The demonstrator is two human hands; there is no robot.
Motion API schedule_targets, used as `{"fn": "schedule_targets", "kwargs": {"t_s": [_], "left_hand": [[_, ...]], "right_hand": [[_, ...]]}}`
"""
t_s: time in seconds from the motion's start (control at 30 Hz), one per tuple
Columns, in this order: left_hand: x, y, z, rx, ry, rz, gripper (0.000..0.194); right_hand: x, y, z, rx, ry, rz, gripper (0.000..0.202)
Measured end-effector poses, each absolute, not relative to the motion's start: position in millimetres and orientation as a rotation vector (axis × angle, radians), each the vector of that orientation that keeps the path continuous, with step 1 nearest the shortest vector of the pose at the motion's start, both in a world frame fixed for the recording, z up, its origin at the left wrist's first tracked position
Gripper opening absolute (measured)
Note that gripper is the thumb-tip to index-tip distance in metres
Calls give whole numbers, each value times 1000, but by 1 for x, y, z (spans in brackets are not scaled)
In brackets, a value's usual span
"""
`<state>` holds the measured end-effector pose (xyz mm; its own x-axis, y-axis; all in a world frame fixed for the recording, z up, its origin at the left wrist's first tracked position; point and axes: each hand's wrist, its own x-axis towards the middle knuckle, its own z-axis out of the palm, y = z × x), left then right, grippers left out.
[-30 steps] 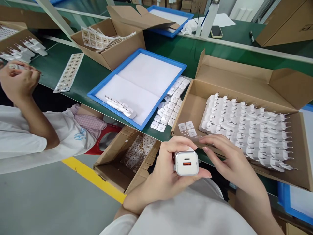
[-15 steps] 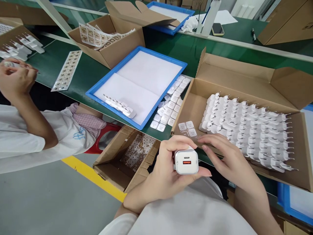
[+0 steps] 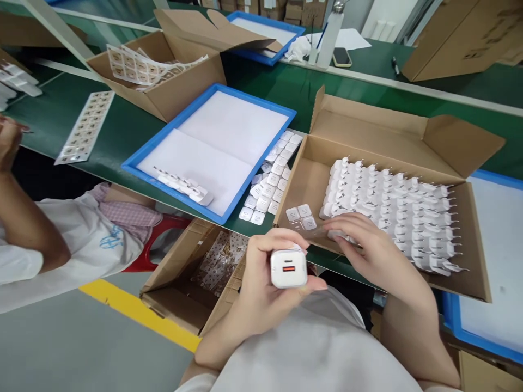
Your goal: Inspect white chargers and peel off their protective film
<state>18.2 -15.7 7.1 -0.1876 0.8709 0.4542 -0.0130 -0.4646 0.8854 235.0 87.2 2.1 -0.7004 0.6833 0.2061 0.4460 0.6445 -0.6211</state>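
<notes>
My left hand (image 3: 265, 277) is wrapped round a white USB charger (image 3: 289, 276), its end face up towards me, with one small oval port and one orange-red port. To its right, my right hand (image 3: 368, 245) pinches a small white film piece (image 3: 341, 235), partly hidden by the fingers. Close by, a clear sheet of white square films (image 3: 303, 212) lies at the front left corner of an open cardboard box (image 3: 298, 179). Rows of white chargers (image 3: 388, 212) with their prongs up fill the rest of that box.
A blue-rimmed tray (image 3: 223, 218) holds a short row of chargers (image 3: 186, 188). Several white film sheets (image 3: 269, 185) lie beside it. Another carton (image 3: 163, 103) holds backing sheets. Below stands a scrap box (image 3: 163, 294). At left, a co-worker's arm (image 3: 28, 228) shows.
My view has shifted, so the table sits further left. My right hand now has a white film piece between its fingers, off the clear sheet. My left hand still holds the charger.
</notes>
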Motion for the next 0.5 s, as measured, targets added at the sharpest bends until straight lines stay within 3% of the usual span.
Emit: {"fn": "schedule_targets", "kwargs": {"t_s": [0.17,0.37,0.5], "left_hand": [[4,-17,-5,961,1205,1584,26],[-8,-19,-18,783,1380,1393,33],[-5,-21,-14,782,1435,1387,28]], "right_hand": [[238,97,4,-983,-2457,750,30],[220,110,-7,-956,-2562,892,31],[202,119,-13,-944,-2524,1032,31]]}}
